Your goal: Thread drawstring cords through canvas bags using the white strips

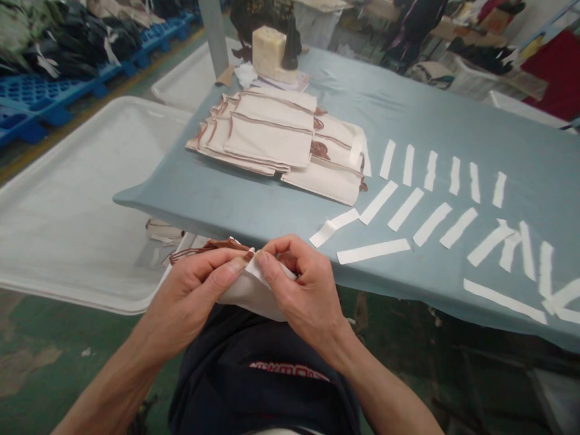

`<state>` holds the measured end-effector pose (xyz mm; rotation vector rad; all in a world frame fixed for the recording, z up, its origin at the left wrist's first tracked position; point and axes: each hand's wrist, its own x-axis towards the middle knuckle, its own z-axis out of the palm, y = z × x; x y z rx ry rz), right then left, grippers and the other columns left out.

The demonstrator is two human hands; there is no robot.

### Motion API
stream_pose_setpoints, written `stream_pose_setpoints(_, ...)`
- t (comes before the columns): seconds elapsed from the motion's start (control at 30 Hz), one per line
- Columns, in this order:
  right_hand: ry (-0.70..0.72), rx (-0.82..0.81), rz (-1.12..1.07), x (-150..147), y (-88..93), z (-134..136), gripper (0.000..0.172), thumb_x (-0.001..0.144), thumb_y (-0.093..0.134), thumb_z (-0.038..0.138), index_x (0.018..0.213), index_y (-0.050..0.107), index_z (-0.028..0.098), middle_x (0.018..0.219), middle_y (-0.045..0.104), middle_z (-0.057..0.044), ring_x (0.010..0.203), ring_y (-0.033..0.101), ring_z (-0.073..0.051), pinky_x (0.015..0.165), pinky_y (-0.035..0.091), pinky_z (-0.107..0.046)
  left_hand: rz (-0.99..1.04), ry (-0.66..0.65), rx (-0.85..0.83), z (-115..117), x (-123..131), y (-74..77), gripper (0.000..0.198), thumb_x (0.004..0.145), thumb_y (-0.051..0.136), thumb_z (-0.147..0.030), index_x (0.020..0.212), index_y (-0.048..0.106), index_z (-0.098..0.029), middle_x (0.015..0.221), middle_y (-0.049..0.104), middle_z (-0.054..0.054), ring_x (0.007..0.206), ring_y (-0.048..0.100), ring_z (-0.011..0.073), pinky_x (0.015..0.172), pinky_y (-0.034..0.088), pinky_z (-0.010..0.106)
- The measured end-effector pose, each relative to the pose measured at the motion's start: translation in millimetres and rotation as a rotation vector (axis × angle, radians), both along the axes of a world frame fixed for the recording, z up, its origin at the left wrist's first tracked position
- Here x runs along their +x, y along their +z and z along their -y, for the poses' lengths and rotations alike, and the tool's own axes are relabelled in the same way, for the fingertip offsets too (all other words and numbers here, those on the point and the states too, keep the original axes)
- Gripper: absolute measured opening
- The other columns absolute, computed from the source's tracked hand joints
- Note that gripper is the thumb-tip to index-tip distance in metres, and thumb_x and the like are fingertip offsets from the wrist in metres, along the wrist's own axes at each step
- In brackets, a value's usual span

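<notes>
left hand [199, 287]; right hand [308, 296] | both pinch tight one edge of white fabric piece [257, 301] | risk: thin edge may slip; thumbs hide it

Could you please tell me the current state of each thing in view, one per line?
left hand: fingers shut on the white fabric piece's edge.
right hand: fingers shut on the same edge.
white fabric piece: held off the table, crumpled between both hands.
stack of fabric pieces: lying flat, fanned out, overlapping.
white strips: laid flat in rows, mostly apart; a few at the right overlap.
table: covered with blue-grey cloth.
</notes>
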<state>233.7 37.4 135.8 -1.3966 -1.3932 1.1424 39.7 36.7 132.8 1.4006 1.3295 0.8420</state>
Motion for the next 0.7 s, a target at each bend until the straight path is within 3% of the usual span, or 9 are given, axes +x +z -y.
stream_pose_setpoints(0.2, -0.001, 0.036, 0.064, 1, -5.1, 1, 0.027, 0.101, 0.068, 0.047, 0.087, 0.073, 0.024, 0.062, 0.063, 0.005, 0.053, 0.052, -0.013, 0.055, 0.033, -0.028, -0.022, -0.008, -0.002, 0, -2, -7.2, 0.039, 0.103, 0.073, -0.057, 0.103, 0.096, -0.025, 0.102, 0.09, 0.006, 0.092, 0.08, 0.0285, 0.082, 0.063, 0.029)
stream_pose_setpoints(0.37, -0.08, 0.257, 0.275, -3, -15.1, 6, 0.025, 0.107, 0.069, 0.039, 0.091, 0.08, 0.024, 0.06, 0.065, 0.004, 0.05, 0.05, -0.013, 0.057, 0.035, -0.03, -0.015, 0.019, 0.002, 2, 0, -8.8, 0.039, 0.102, 0.071, -0.055, 0.1, 0.095, -0.024, 0.097, 0.089, 0.005, 0.09, 0.078, 0.0282, 0.081, 0.062, 0.03)
stream_pose_setpoints(0.47, -0.15, 0.387, 0.389, -8, -21.4, 10, 0.025, 0.11, 0.069, 0.037, 0.093, 0.082, 0.024, 0.065, 0.073, 0.001, 0.054, 0.059, -0.015, 0.06, 0.039, -0.03, -0.004, 0.042, 0.024, 3, 4, -7.9, 0.038, 0.102, 0.069, -0.052, 0.095, 0.091, -0.022, 0.097, 0.088, 0.005, 0.091, 0.078, 0.0275, 0.083, 0.063, 0.03)
stream_pose_setpoints(0.57, -0.181, 0.463, 0.448, -11, -24.2, 12, 0.028, 0.112, 0.068, 0.038, 0.093, 0.082, 0.023, 0.066, 0.076, 0.0, 0.057, 0.066, -0.017, 0.063, 0.043, -0.03, 0.021, 0.063, 0.031, 3, 8, -4.6, 0.032, 0.095, 0.074, -0.05, 0.082, 0.084, -0.022, 0.088, 0.086, 0.004, 0.08, 0.076, 0.0248, 0.072, 0.061, 0.028)
stream_pose_setpoints(0.7, -0.18, 0.49, 0.418, -15, -23.2, 16, 0.025, 0.111, 0.069, 0.035, 0.092, 0.081, 0.023, 0.066, 0.076, 0.0, 0.054, 0.064, -0.016, 0.06, 0.044, -0.03, 0.043, 0.059, 0.018, 1, 10, 1.5, 0.027, 0.087, 0.078, -0.048, 0.077, 0.079, -0.023, 0.08, 0.084, 0.004, 0.072, 0.076, 0.0236, 0.065, 0.059, 0.027)
